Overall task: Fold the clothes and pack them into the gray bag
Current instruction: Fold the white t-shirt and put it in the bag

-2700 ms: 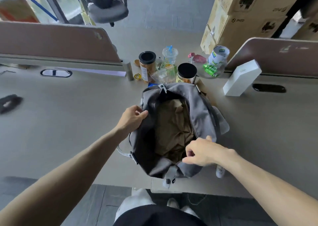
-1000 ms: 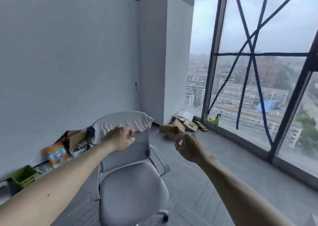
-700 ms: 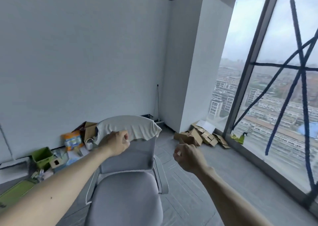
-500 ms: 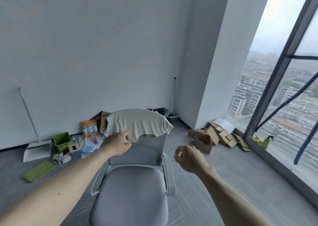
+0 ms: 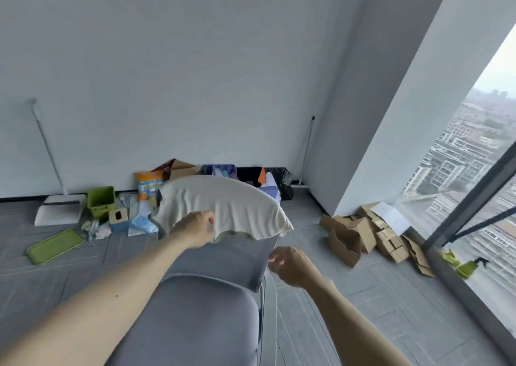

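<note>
A cream-white garment (image 5: 223,204) hangs draped over the top of a gray office chair's backrest (image 5: 223,257). My left hand (image 5: 196,230) grips the garment's lower front edge, fingers curled into the cloth. My right hand (image 5: 289,264) hovers beside the backrest's right edge with its fingers curled and nothing in them. The gray bag is out of view.
The gray chair seat (image 5: 190,324) is directly below me. Clutter lines the wall: a green bin (image 5: 100,201), a green tray (image 5: 54,245), a white dustpan (image 5: 60,212), boxes and a black crate (image 5: 282,181). Flattened cardboard (image 5: 371,234) lies by the window at right.
I have turned from the desk and bag to the chair. Over the last second my left hand kept hold of the garment; the view swung left and down, and my right hand stayed curled.
</note>
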`<act>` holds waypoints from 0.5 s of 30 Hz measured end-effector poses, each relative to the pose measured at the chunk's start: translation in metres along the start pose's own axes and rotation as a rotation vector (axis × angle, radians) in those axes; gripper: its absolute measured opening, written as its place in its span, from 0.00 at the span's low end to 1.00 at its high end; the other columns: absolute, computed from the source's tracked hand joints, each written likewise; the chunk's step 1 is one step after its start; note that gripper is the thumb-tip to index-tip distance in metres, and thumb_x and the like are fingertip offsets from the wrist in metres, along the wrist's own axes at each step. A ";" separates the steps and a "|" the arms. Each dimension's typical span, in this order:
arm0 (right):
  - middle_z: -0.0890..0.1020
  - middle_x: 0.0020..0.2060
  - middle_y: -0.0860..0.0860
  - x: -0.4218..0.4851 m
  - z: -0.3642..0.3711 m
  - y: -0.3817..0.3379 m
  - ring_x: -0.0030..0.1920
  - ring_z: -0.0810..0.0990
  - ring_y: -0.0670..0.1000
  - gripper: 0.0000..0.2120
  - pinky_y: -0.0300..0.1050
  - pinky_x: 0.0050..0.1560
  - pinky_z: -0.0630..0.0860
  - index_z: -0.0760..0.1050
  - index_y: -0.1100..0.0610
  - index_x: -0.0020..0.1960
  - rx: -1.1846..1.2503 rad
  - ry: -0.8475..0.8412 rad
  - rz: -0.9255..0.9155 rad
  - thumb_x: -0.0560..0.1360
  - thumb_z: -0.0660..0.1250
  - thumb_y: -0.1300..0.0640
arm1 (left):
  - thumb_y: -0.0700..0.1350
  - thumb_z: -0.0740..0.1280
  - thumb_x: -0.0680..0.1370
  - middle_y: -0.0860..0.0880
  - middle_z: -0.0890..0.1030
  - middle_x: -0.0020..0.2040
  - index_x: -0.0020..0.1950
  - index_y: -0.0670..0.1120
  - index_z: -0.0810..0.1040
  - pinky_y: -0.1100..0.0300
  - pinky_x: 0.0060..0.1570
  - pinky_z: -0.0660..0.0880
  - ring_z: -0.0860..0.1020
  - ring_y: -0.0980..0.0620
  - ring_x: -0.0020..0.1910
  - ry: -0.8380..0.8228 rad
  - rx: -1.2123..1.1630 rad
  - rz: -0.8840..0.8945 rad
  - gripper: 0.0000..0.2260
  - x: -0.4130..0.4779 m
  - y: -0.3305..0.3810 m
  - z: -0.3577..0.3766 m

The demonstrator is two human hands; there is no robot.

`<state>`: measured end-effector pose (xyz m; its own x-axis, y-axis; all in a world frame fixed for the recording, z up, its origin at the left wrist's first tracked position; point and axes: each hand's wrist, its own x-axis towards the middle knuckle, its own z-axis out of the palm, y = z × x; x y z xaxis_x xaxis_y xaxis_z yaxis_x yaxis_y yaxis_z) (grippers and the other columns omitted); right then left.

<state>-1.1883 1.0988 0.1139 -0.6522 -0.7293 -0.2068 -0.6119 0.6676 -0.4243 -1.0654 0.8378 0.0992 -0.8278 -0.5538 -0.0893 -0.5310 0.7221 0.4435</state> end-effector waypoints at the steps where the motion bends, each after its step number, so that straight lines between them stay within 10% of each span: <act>1: 0.84 0.51 0.51 0.014 0.002 0.006 0.51 0.83 0.54 0.11 0.50 0.54 0.79 0.81 0.51 0.58 0.026 -0.024 0.003 0.78 0.65 0.55 | 0.52 0.65 0.78 0.50 0.77 0.56 0.54 0.52 0.72 0.54 0.49 0.76 0.77 0.47 0.51 -0.014 -0.011 -0.008 0.07 0.007 0.001 0.009; 15: 0.79 0.57 0.59 0.206 0.059 0.096 0.51 0.77 0.53 0.22 0.47 0.40 0.78 0.74 0.48 0.67 0.931 -0.397 0.263 0.76 0.67 0.65 | 0.52 0.67 0.78 0.55 0.73 0.65 0.67 0.54 0.73 0.58 0.54 0.70 0.74 0.54 0.61 -0.108 -0.025 -0.183 0.17 0.075 0.008 0.083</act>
<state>-1.3547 1.0036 -0.0215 -0.4180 -0.6874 -0.5939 0.2243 0.5554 -0.8008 -1.1464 0.8363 0.0220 -0.7333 -0.6263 -0.2646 -0.6706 0.6023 0.4330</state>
